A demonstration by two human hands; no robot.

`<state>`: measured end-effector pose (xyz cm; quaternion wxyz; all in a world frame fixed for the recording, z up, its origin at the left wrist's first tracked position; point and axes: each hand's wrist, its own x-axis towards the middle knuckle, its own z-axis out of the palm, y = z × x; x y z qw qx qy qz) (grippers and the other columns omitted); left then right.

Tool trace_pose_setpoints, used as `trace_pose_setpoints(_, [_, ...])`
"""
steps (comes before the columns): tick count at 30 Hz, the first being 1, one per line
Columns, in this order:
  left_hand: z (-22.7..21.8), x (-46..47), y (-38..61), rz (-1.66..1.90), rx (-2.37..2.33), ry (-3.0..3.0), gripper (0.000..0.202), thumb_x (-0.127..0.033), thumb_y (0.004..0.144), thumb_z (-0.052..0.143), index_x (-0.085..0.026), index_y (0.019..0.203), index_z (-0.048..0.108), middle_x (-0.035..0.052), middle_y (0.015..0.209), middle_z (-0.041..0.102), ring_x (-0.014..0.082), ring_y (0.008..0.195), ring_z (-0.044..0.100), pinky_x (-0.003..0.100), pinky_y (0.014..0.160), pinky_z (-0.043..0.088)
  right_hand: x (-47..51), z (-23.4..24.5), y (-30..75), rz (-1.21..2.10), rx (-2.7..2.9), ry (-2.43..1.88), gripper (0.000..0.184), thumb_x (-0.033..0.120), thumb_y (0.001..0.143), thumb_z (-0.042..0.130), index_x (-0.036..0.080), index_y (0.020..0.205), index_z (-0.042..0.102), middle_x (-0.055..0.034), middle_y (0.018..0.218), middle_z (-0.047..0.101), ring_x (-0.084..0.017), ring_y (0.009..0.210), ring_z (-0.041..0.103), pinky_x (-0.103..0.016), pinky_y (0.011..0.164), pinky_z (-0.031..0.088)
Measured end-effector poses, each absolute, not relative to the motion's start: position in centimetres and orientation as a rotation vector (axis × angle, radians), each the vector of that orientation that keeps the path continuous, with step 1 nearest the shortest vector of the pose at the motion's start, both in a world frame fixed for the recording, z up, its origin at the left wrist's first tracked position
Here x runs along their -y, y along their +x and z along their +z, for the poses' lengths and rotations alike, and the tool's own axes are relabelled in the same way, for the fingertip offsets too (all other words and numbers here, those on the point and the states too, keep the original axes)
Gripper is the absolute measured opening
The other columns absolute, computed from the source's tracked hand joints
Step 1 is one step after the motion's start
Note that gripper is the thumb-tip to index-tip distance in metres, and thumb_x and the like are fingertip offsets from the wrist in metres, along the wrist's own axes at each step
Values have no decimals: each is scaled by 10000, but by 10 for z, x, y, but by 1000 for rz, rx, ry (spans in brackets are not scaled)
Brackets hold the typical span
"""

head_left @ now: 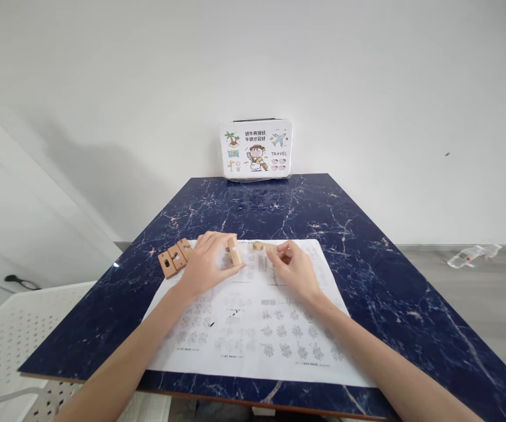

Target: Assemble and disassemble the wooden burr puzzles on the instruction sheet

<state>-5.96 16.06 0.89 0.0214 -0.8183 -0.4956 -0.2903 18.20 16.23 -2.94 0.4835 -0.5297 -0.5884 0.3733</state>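
Note:
In the head view, my left hand [211, 262] grips a notched wooden puzzle piece [235, 255] between thumb and fingers, holding it upright. Across a small gap, my right hand [291, 264] pinches the right end of another wooden puzzle piece [261, 246], which points left toward the first. Both hands are over a white printed sheet [253, 340] with rows of small grey diagrams and captions. Left of my left hand, several flat wooden blocks with cut-out holes [172, 260] lie side by side; my fingers partly hide the rightmost one.
The sheet lies on a dark blue marble-patterned table [253, 211]. A white case with cartoon prints [256, 149] leans on the wall at the table's far edge. A white perforated surface [10, 328] stands at left. Clear plastic packaging [472, 255] lies on the floor at right.

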Motion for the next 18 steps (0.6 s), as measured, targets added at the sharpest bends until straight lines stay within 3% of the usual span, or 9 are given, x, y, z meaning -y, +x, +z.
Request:
trace_pose_setpoints(5, [13,-172,-81,-802,1730,-2443,599,-628,810,788,-261,1261,643,97,1252,693,353,1231,588,537,1076,438,-162,-32,182,726,1625,-1345,160,386,928,613,250,903,533,-11,841,743,-191,656,660,-318,640,430])
trace_pose_setpoints(10, [12,-177,-90,-673,1760,-2518,580,-718,767,771,-253,1108,715,96,1202,727,388,1269,536,555,1044,442,-159,-31,180,611,1776,-1430,105,346,953,587,254,924,546,-3,812,735,-203,685,655,-306,622,373])
trace_pose_setpoints(15, [6,-177,-89,-720,1835,-2532,552,-703,783,760,-282,1137,724,90,1229,717,374,1214,583,539,1014,473,-159,-31,176,561,1866,-1454,76,306,962,598,241,932,575,-7,783,729,-204,685,635,-299,607,330])
trace_pose_setpoints(18, [6,-176,-86,-656,1969,-2551,602,-716,809,723,-295,1238,690,87,1229,718,361,1120,651,498,924,513,-159,-32,175,523,1904,-1449,53,289,959,615,237,956,605,-17,814,745,-209,693,638,-304,614,330])
